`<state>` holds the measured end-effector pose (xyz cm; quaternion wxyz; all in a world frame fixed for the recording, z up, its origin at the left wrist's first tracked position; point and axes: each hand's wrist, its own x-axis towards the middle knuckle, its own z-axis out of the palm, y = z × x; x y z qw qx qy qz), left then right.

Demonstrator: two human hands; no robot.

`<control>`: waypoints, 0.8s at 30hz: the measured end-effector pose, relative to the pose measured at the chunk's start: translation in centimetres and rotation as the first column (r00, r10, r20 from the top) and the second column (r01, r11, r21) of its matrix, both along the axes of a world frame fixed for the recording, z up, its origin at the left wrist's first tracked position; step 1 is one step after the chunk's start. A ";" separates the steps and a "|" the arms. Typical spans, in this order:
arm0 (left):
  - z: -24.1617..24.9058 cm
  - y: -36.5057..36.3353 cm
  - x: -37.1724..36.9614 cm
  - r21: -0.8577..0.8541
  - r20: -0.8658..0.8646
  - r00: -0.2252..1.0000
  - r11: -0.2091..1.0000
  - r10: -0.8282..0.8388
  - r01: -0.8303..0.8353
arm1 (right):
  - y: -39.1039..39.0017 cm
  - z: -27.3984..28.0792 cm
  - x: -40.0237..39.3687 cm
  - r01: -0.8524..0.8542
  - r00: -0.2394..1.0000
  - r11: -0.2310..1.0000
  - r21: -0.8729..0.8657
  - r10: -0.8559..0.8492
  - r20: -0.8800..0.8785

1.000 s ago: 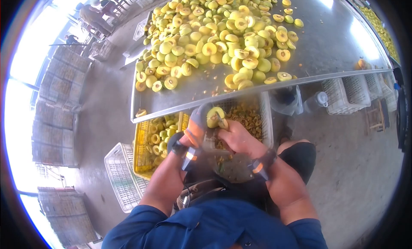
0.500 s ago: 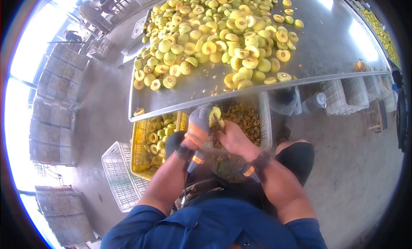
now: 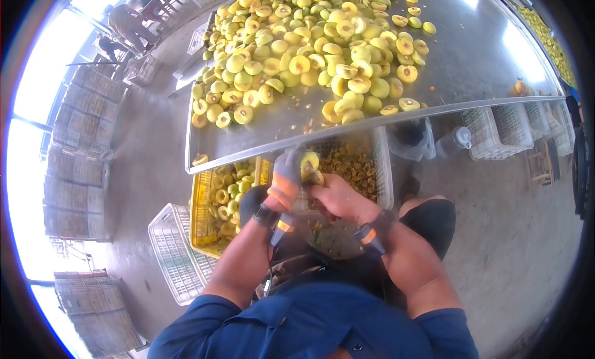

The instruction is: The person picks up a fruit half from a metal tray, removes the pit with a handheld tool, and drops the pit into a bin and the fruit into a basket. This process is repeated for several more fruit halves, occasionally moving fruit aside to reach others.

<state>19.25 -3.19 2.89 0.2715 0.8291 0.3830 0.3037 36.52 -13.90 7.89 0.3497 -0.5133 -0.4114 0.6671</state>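
My left hand [image 3: 286, 178], in a grey and orange glove, grips a yellow-green fruit [image 3: 308, 162] just below the front edge of the steel table [image 3: 477, 55]. My bare right hand [image 3: 338, 197] presses against the fruit from the right, fingers closed; whether it holds a tool is hidden. Both hands hover over a white crate of brown pits [image 3: 356, 164]. A big heap of halved yellow fruit [image 3: 310, 49] covers the table top.
A yellow crate of whole fruit [image 3: 220, 201] stands at my left, with an empty white crate [image 3: 173, 250] beside it. More white crates [image 3: 502, 133] sit under the table at right. Stacked crates [image 3: 80, 142] line the far left. People stand at the top left.
The fruit has turned a little in my left hand, and my right hand has shifted slightly against it. The view has tilted a bit.
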 end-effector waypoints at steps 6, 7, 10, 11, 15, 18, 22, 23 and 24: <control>-0.7 0.3 0.3 -0.002 0.027 0.999 0.999 0.035 -0.035 | -0.1 -1.3 -0.5 0.041 0.984 0.930 0.365 -0.101 0.147; -0.5 0.0 0.3 0.046 0.012 0.999 0.998 0.031 -0.032 | -0.3 -1.1 -0.6 0.032 0.982 0.932 0.360 -0.096 0.163; 1.6 -0.5 1.2 0.116 0.018 0.999 0.992 0.046 -0.047 | 0.1 0.3 -0.3 -0.028 0.994 1.000 0.002 0.028 0.104; 2.1 -0.8 1.6 0.076 0.045 0.997 0.995 0.061 -0.064 | 0.0 -0.1 -0.4 0.017 0.989 0.994 0.106 -0.033 0.147; 4.0 -2.5 3.9 -0.499 0.264 0.860 0.825 0.436 -0.265 | -0.4 -0.2 -0.8 0.068 0.986 0.966 0.248 -0.103 0.132; 2.4 -1.3 3.5 -0.114 0.118 0.955 0.959 0.272 -0.259 | -0.6 -0.4 0.0 -0.018 0.958 0.999 -0.048 0.003 -0.287; 0.0 0.3 3.0 -0.445 0.260 0.946 0.894 0.191 -0.058 | -0.7 0.4 -0.1 -0.046 0.879 0.977 -0.210 -0.060 -0.473; -0.4 0.5 2.9 -0.550 0.301 0.927 0.835 0.222 -0.021 | -0.8 0.6 -0.2 -0.062 0.869 0.971 -0.232 -0.062 -0.490; -0.4 0.7 2.6 -0.685 0.345 0.895 0.727 0.281 0.036 | -0.8 0.6 -0.2 -0.077 0.858 0.964 -0.254 -0.066 -0.509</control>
